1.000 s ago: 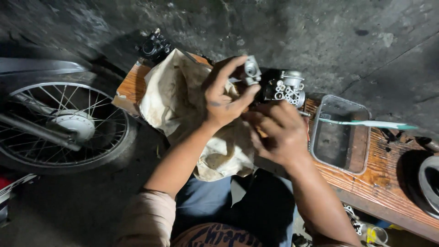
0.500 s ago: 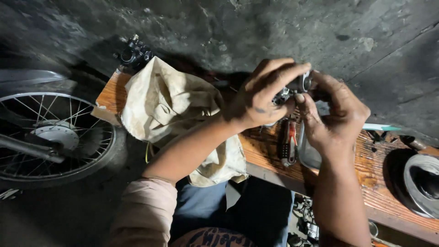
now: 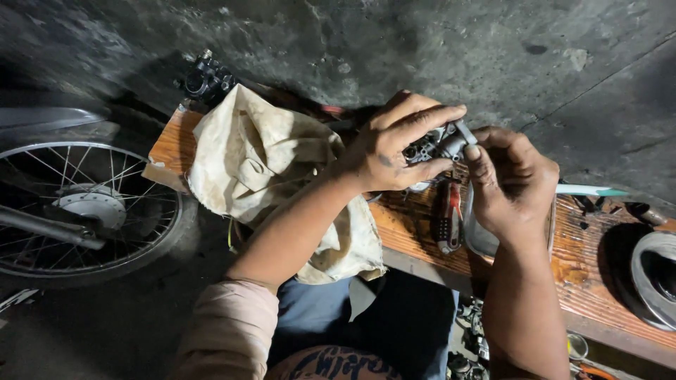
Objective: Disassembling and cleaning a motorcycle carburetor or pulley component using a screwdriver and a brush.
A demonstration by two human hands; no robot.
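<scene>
- The step in hand looks like close inspection or fiddling with a small metal engine part (image 3: 438, 144), grey and cast, perhaps a carburettor body, held up above the wooden bench (image 3: 605, 281).
- The left hand (image 3: 391, 151) wraps the part from the left, fingers curled over its top and thumb beneath, so it is closed firmly on it.
- The right hand (image 3: 510, 186) comes in from the right; its thumb and forefinger pinch narrowly at a small fitting on the part's right end.
- The part sits between both hands, touching each, far from the body and over the middle of the bench.
- As a judgement, the next move calls for a steady left grip while the right fingers turn or pull the fitting.
- Below the hands lie red-handled pliers (image 3: 448, 224); a dirty cloth (image 3: 267, 169) drapes the bench's left, and a spoked wheel (image 3: 77, 207) stands further left.
</scene>
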